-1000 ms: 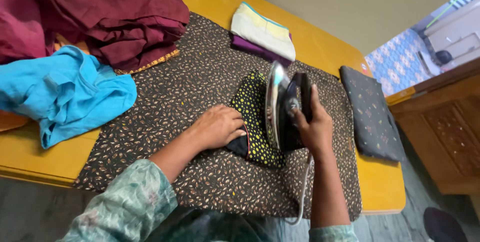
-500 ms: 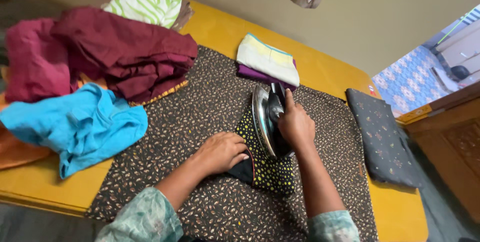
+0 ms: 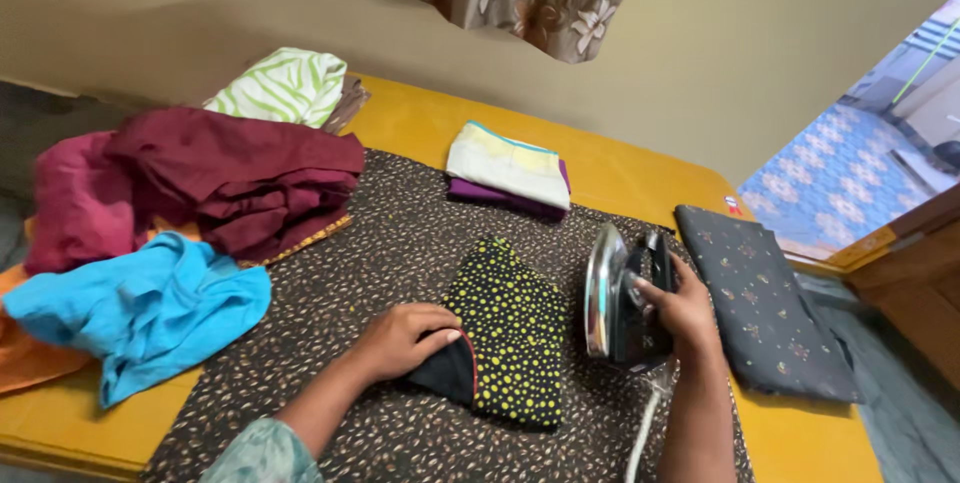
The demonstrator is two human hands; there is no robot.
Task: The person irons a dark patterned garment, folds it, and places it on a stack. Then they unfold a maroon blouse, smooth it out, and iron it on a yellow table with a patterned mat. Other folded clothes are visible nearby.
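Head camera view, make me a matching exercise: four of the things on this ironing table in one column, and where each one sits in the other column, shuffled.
Things:
1. iron
2. dotted black cloth
3. blue garment
4. dark folded cloth

Places:
A. crumpled at the table's left edge
B. flat at the table's right end, no hand on it
C. tipped on its side, held by the right hand
D. in the middle, its near-left corner under the left hand

Pairs: 1-C, 2-D, 3-A, 4-B
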